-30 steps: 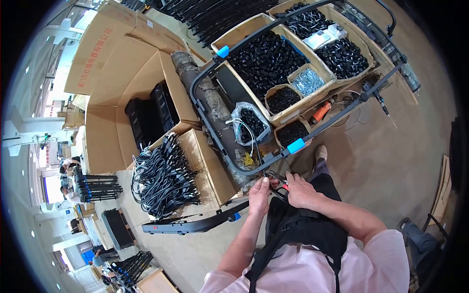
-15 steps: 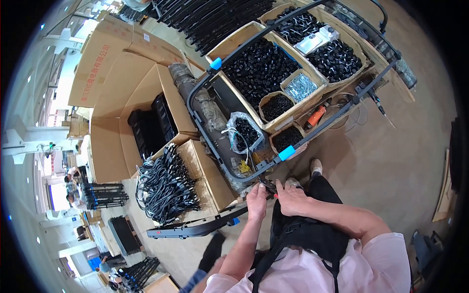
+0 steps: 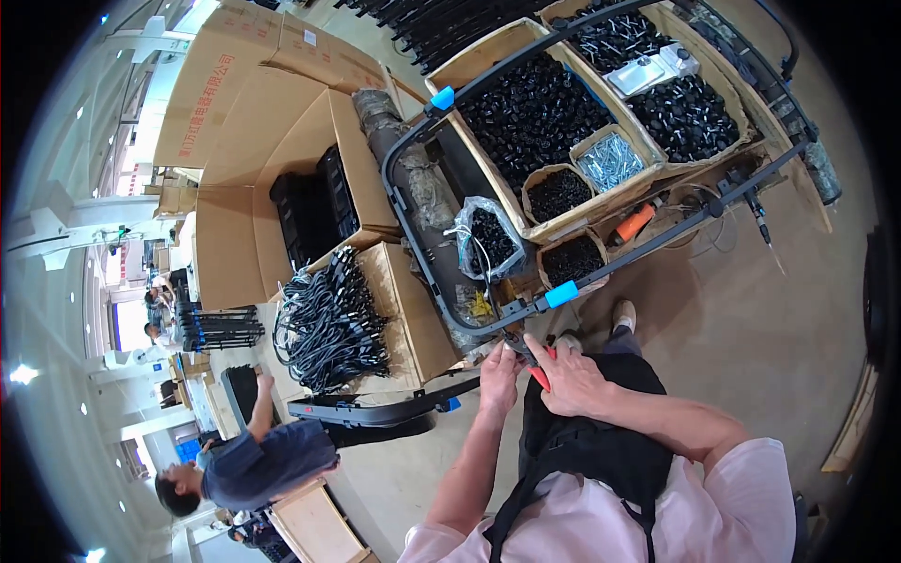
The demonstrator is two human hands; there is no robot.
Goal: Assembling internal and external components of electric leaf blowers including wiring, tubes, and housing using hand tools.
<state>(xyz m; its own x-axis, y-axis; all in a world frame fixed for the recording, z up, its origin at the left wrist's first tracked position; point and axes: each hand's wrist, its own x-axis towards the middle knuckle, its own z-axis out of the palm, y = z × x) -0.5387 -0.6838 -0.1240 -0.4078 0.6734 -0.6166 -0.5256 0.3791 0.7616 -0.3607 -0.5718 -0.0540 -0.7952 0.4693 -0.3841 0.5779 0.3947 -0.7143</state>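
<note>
A black tubular frame (image 3: 643, 248) spans the view, tilted across the bench, its near corner just beyond the two hands. To the left, a tall cardboard box (image 3: 230, 239) stands open with black moulded parts (image 3: 314, 206) inside. A divided wooden tray (image 3: 601, 211) at the upper right holds black fittings (image 3: 535, 117) and, in a smaller box, silvery screws (image 3: 610, 161). A co-worker in a dark top (image 3: 263, 460) is at the lower left, well apart from the hands. Nearer lies a heap of dark cables (image 3: 333, 328) (some loops are pale) on a cardboard surface.

The right hand (image 3: 572, 383) holds a red-handled tool (image 3: 541, 378): red shows along the inner side of the palm and again beyond the outstretched forefinger, so the handles lie under and between those fingers. The tool's dark head points away from the body, just beside the left fingertips and near the frame's corner. The left hand (image 3: 499, 375) has its thumb and fingers drawn narrowly together there; what sits between them is too small to tell.
</note>
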